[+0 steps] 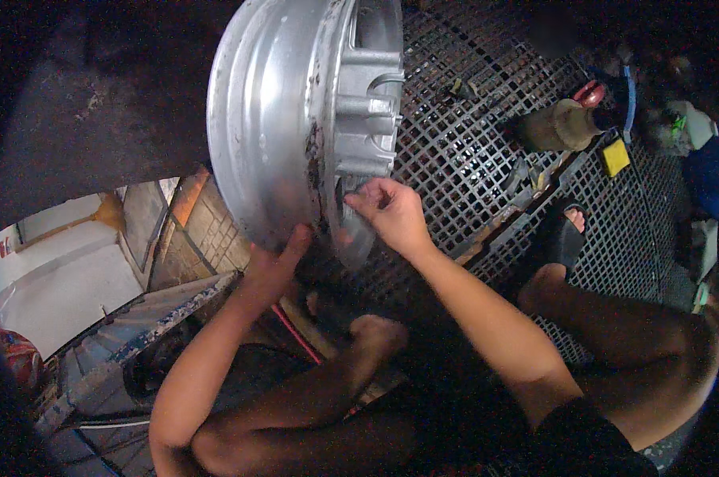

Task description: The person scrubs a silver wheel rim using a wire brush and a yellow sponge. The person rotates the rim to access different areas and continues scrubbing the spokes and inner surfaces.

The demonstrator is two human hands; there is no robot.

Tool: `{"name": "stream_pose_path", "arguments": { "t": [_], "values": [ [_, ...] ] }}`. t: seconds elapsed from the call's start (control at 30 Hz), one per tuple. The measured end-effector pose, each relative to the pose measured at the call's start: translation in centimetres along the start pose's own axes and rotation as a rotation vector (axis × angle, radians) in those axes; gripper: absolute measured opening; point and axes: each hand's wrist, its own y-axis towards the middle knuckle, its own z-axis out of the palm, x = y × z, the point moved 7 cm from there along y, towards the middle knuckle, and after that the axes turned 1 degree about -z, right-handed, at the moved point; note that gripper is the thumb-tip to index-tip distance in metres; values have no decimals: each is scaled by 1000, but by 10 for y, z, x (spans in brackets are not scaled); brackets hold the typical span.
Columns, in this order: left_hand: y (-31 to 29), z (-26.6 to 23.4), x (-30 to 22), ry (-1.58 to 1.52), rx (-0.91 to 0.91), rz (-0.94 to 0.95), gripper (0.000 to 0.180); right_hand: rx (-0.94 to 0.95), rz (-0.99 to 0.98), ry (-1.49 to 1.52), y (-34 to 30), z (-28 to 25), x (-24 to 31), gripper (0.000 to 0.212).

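A silver alloy wheel rim (268,119) stands on edge in front of me. Its barrel faces left and its spokes face right, with dark scuffed patches along the lip. My left hand (270,272) grips the rim's lower edge, thumb up against the barrel and the other fingers hidden underneath. At the lower spoke side, my right hand (391,213) is closed in a pinch against the inner lip. Whatever lies between its fingertips, if anything, is too small to make out.
Metal grating (471,143) covers the floor. To the right lie a dull green rounded container (562,127), a yellow block (616,157) and a red object (590,94). A metal bar (503,226) crosses the grating. At left are a white panel (73,278) and a red hose (297,334).
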Motion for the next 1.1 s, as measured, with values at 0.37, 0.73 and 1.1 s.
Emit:
{"name": "stream_pose_path", "arguments": {
  "t": [0.37, 0.73, 1.1],
  "values": [
    [14, -10, 7, -140, -35, -124, 65, -86, -112, -176, -6, 3, 19, 25],
    [27, -18, -26, -115, -115, -34, 77, -77, -21, -51, 5, 3, 17, 22],
    [56, -2, 16, -111, -42, 6, 73, -234, -439, 72, 24, 16, -50, 21]
  ]
}}
